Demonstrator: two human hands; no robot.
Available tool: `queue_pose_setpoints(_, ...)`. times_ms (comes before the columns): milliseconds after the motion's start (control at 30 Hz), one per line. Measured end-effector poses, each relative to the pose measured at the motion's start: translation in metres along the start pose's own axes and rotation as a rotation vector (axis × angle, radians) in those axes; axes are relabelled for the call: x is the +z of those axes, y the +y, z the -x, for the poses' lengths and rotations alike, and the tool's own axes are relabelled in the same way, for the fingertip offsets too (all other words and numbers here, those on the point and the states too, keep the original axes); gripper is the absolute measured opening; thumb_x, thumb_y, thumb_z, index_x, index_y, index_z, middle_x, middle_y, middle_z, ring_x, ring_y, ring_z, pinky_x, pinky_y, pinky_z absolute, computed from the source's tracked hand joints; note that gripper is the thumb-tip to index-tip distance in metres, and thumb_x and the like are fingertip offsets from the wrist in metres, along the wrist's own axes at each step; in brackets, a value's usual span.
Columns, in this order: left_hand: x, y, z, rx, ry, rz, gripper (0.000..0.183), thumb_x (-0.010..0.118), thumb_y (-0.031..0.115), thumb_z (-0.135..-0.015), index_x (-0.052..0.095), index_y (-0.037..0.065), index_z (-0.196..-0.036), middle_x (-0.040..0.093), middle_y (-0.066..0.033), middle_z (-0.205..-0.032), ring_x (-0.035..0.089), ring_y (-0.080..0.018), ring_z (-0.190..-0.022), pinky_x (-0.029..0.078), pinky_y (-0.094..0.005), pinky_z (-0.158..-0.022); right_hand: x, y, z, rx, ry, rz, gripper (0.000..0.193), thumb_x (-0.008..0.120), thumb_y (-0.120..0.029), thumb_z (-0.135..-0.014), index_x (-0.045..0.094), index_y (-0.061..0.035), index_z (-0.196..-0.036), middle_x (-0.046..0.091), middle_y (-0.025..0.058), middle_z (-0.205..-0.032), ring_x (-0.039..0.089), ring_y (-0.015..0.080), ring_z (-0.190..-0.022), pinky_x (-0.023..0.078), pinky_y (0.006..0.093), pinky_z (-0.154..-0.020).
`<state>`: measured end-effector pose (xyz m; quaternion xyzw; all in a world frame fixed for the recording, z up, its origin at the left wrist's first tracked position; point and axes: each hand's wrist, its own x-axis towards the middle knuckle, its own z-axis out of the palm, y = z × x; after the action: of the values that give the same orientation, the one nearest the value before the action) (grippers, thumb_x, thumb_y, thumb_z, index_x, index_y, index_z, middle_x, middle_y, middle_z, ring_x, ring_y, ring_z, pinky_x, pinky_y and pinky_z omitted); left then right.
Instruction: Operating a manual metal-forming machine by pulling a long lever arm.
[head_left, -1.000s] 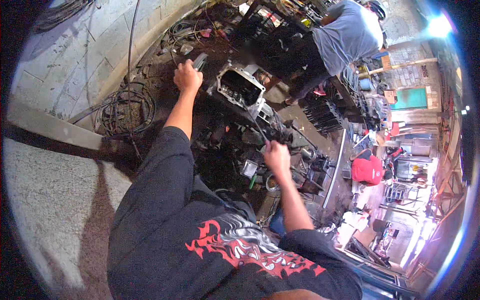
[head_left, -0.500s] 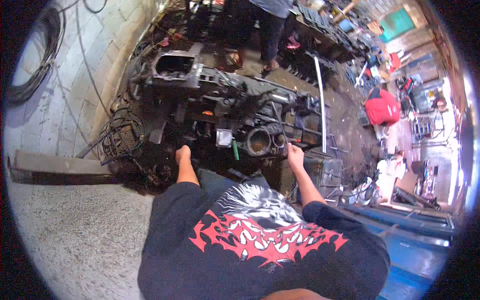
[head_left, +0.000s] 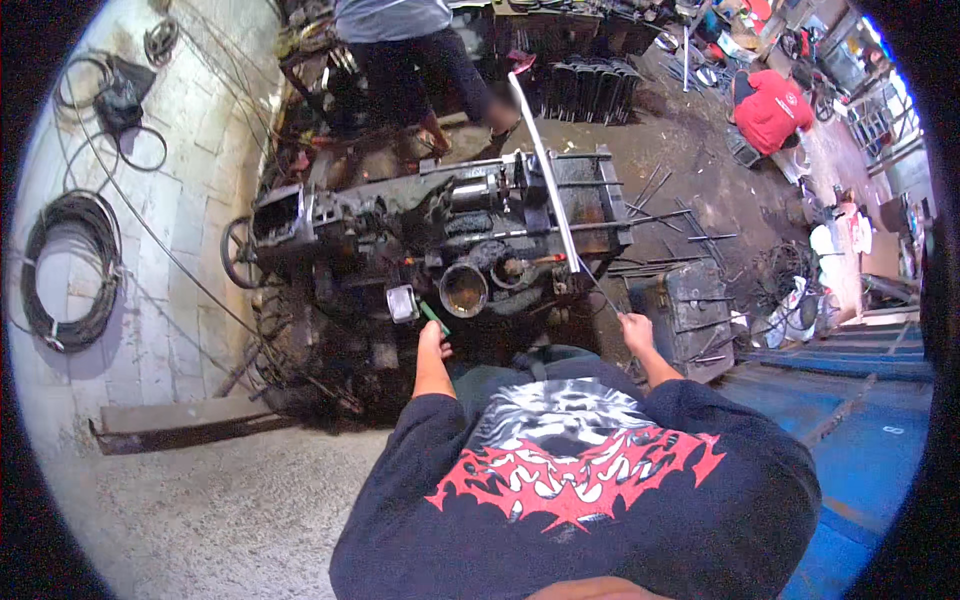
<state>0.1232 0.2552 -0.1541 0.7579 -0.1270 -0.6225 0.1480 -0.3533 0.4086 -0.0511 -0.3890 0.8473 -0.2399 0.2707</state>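
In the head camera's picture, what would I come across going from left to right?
Large black cable coil, dark wheel, pale square container, left hand, long silvery bar, right hand, person in red top.

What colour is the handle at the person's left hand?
Green; the handle at the left hand shows best in the head view.

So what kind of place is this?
Probably a metal or repair workshop: there's a big grimy machine, a row of dark metal pieces and a coil of black cable on the wall.
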Motion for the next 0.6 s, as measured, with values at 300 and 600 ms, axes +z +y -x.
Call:
queue_pose_setpoints(300,-0.009,0.018,0.003,0.041,-0.054,0.175,0.056,0.062,0.045,-0.087,0.048,0.017,-0.134,0.053,-0.0119,-0.116,0.064,-0.037,-0.097,0.05,-0.0576,-0.086,0.02,-0.034,-0.086,0.096,-0.006,-0.099,0.026,0.059,-0.019,-0.084,0.068,0.0003,-0.1,0.07,0.0227,-0.089,0.069,0.0381,-0.076,0.054,0.0471,-0.069)
queue_pose_setpoints(600,0.015,0.037,0.046,0.047,-0.016,0.378,0.023,0.054,0.025,-0.093,0.056,0.01,-0.11,0.056,-0.0085,-0.093,0.058,-0.0255,-0.078,0.056,-0.0498,-0.074,0.08,-0.038,-0.166,0.349,-0.313,0.247,0.026,0.061,-0.021,-0.083,0.073,0.0024,-0.086,0.073,0.0179,-0.079,0.074,0.0309,-0.073,0.06,0.0389,-0.076)
